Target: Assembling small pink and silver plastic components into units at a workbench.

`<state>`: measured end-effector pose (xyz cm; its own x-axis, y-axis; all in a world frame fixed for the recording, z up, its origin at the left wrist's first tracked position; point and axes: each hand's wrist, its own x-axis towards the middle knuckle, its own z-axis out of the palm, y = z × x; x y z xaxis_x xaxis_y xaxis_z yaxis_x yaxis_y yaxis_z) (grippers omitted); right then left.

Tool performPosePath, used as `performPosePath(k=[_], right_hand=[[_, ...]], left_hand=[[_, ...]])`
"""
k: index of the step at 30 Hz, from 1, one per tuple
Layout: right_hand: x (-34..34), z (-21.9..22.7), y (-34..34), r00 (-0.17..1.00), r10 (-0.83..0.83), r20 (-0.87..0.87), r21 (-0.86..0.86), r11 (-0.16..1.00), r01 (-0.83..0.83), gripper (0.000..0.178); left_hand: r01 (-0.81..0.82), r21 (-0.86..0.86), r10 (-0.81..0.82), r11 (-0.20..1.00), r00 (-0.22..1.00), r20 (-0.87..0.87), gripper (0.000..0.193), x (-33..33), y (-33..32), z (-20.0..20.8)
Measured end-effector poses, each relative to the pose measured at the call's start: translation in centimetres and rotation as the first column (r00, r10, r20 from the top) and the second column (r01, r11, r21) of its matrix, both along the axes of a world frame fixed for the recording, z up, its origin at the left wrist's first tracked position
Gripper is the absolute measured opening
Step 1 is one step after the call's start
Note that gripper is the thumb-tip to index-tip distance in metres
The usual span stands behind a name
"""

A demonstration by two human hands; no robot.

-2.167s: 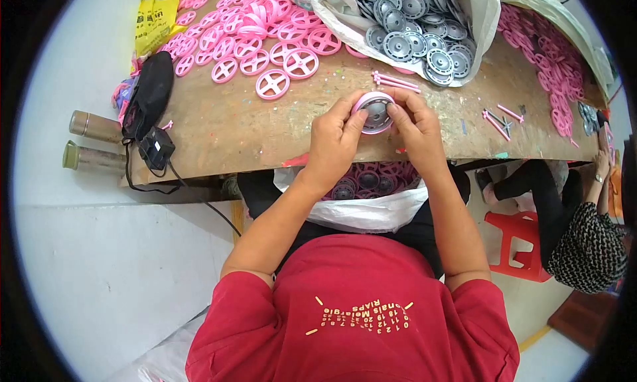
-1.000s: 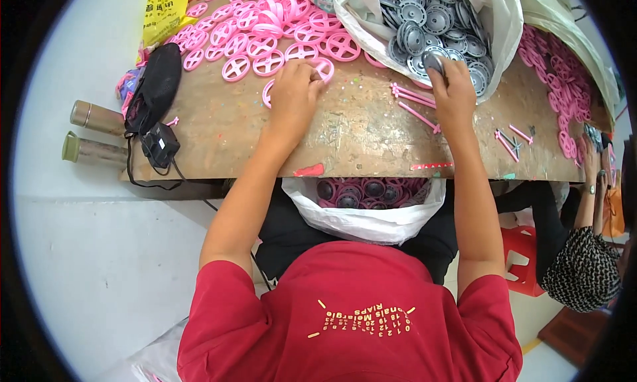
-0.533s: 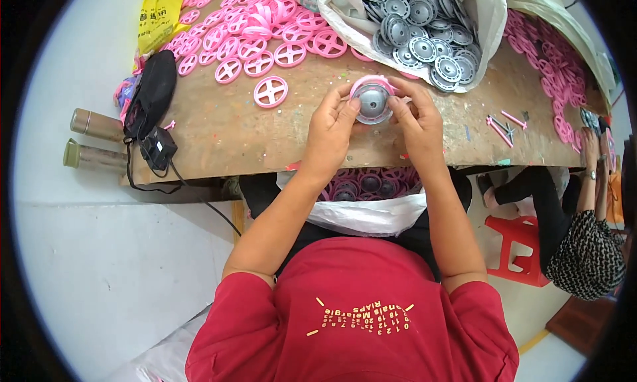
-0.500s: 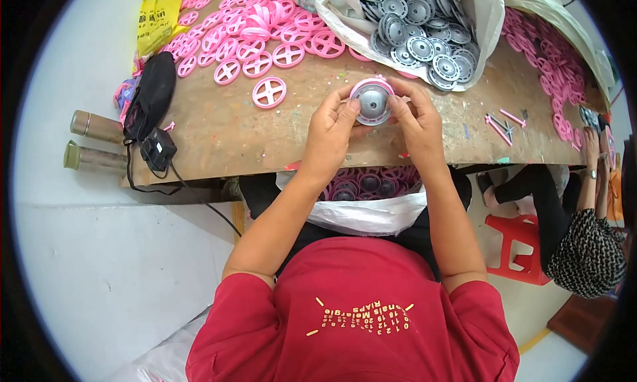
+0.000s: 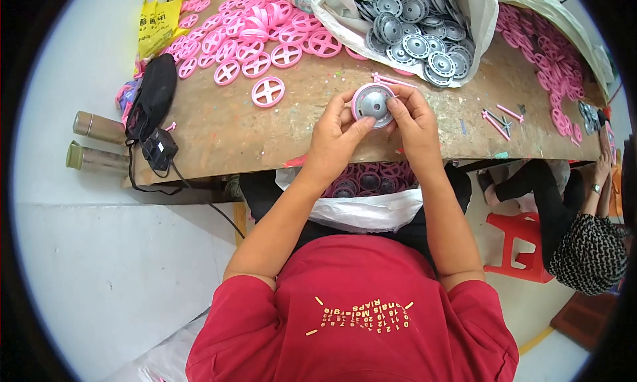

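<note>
Above the table's front edge, a toy wheel [image 5: 373,104] with a grey hubcap disc set in a pink rim is gripped between both hands. My left hand [image 5: 340,131] is closed on its left side, the thumb pressing the lower face of the disc. On the opposite side my right hand [image 5: 414,116] is closed, thumb at the disc's right edge and fingers behind the rim. Pink plastic rods [image 5: 394,81] lie on the table just beyond the wheel. A lone pink wheel rim [image 5: 268,92] rests to the left of my hands.
Pink rims [image 5: 255,33] are heaped at the back left. A white sack [image 5: 488,23] of grey discs [image 5: 416,46] stands behind my hands. On my lap sits a white bag [image 5: 371,213] of wheels. More rods [image 5: 495,125] lie right; a co-worker [image 5: 587,249] sits beyond a red stool [image 5: 514,242].
The wheel has turned slightly toward the right. My left thumb has shifted from the disc's left edge to its lower face. Pink rods behind the hands now show more fully.
</note>
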<state>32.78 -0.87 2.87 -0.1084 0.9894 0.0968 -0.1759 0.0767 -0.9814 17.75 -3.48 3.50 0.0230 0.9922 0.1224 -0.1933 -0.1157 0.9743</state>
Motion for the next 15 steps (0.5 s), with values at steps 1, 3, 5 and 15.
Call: performPosePath(k=[1, 3, 5, 15], right_hand=[[0.1, 0.2, -0.2, 1.000, 0.002, -0.002, -0.002, 1.000, -0.002, 0.025], [0.1, 0.5, -0.7, 0.989, 0.114, 0.098, 0.062, 0.991, -0.121, 0.030], [0.0, -0.1, -0.9, 0.988, 0.104, 0.117, 0.080, 0.990, -0.114, 0.032], [1.9, 2.3, 2.7, 0.849, -0.080, 0.523, 0.310, 0.945, -0.102, 0.029]], left_hand=[[0.006, -0.027, -0.005, 1.000, 1.000, 0.013, 0.034, -0.2, -0.4, 0.1], [0.011, -0.056, -0.010, 0.998, 1.000, 0.024, 0.034, -0.5, -0.7, 0.0], [-0.013, 0.000, 0.013, 1.000, 1.000, -0.006, 0.035, -0.4, -0.8, -0.4], [0.311, -0.240, -0.392, 0.920, 0.741, -0.544, 0.041, -6.5, -3.7, 2.3]])
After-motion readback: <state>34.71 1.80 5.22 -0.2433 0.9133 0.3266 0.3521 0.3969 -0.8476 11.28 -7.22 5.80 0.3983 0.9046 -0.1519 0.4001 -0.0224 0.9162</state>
